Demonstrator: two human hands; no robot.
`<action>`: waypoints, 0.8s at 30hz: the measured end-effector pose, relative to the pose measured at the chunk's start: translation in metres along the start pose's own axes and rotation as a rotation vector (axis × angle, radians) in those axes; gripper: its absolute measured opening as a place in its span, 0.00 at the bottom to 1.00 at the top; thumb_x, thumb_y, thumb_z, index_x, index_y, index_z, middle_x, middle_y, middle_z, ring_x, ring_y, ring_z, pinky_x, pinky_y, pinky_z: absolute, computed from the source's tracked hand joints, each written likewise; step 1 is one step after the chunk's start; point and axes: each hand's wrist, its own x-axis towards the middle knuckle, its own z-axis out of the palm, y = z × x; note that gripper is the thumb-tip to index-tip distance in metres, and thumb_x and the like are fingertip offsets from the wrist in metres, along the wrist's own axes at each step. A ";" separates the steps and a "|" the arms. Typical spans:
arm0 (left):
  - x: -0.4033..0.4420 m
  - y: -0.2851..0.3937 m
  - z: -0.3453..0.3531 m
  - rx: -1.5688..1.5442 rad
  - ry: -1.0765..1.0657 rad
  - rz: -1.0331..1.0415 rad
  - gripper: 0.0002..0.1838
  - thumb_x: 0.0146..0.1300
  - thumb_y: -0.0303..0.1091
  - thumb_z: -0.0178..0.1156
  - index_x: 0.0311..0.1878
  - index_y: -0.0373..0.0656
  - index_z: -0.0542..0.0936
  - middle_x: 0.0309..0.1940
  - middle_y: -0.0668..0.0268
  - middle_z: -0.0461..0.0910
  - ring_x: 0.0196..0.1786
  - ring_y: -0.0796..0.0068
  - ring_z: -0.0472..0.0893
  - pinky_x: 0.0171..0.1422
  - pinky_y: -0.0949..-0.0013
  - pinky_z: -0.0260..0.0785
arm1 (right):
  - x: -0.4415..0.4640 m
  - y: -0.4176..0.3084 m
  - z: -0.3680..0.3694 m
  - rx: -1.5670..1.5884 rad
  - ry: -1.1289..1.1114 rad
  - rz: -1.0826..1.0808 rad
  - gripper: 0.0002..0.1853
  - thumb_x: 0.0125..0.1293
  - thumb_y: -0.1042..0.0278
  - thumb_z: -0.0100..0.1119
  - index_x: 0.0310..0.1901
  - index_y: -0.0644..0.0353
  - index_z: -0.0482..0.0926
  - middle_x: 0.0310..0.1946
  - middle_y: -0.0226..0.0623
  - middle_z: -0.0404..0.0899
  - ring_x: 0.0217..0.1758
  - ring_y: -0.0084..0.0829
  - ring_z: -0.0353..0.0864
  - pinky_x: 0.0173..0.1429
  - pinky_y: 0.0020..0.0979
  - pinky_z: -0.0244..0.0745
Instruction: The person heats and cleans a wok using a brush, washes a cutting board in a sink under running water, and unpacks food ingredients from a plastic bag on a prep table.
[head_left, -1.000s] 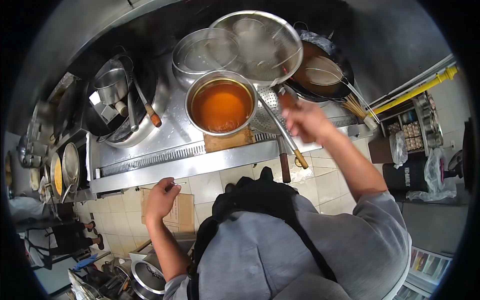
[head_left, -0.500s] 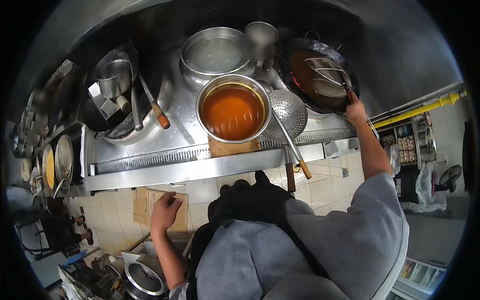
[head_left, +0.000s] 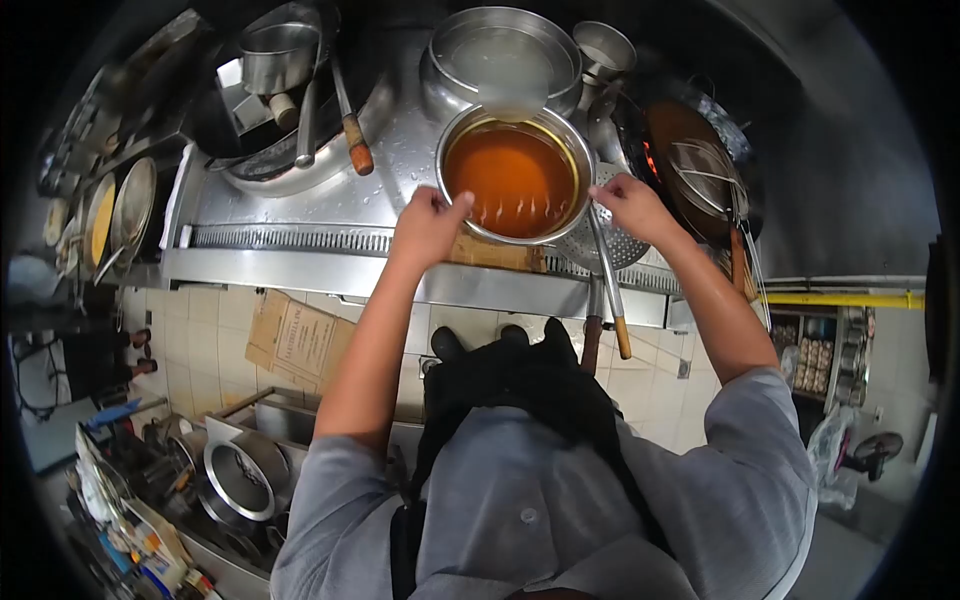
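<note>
A steel pot of clear orange-brown oil stands on a wooden board at the counter's front. My left hand closes on its left rim, with the thumb near the edge. On the opposite rim, the fingers of my right hand pinch the edge. Under my right wrist lies a perforated skimmer, with a ladle handle slanting past it. To the right, a wire strainer rests in a wok of brown liquid, its wooden handle over the near rim.
Behind the oil stands a large steel pot of cloudy liquid. A small pot and wooden-handled tools sit over the left wok. Cardboard lies on the tiled floor. A yellow pipe runs along the right.
My right hand has let go of the wire strainer at the wok and moved left to the oil pot's rim. My left hand has risen from below the counter to the pot's other side.
</note>
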 end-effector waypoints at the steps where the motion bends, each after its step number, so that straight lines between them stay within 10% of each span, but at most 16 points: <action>1: 0.013 0.001 0.009 0.034 0.070 -0.054 0.26 0.55 0.51 0.65 0.36 0.30 0.75 0.28 0.55 0.78 0.32 0.66 0.77 0.38 0.64 0.70 | 0.013 0.004 0.005 0.078 -0.090 0.081 0.20 0.64 0.52 0.59 0.33 0.66 0.76 0.23 0.40 0.78 0.25 0.29 0.80 0.33 0.32 0.74; 7: 0.026 -0.034 0.018 0.150 0.175 0.065 0.21 0.51 0.47 0.65 0.28 0.35 0.75 0.22 0.55 0.78 0.27 0.65 0.78 0.31 0.61 0.70 | 0.017 0.004 0.030 0.473 -0.272 0.073 0.14 0.65 0.57 0.60 0.29 0.57 0.71 0.17 0.28 0.72 0.15 0.20 0.71 0.17 0.20 0.60; 13: 0.031 0.000 0.044 0.194 0.426 -0.017 0.21 0.48 0.46 0.63 0.36 0.34 0.82 0.37 0.46 0.81 0.44 0.49 0.80 0.50 0.57 0.73 | 0.042 0.016 0.017 0.577 -0.170 -0.048 0.09 0.59 0.67 0.64 0.33 0.61 0.73 0.17 0.26 0.69 0.13 0.17 0.64 0.16 0.21 0.55; 24: -0.018 -0.010 0.087 -0.273 0.861 -0.190 0.28 0.51 0.50 0.63 0.46 0.34 0.79 0.42 0.47 0.80 0.51 0.48 0.78 0.59 0.57 0.69 | 0.050 0.004 0.025 0.287 -0.310 0.000 0.19 0.64 0.47 0.59 0.36 0.57 0.77 0.17 0.25 0.71 0.13 0.18 0.65 0.17 0.21 0.58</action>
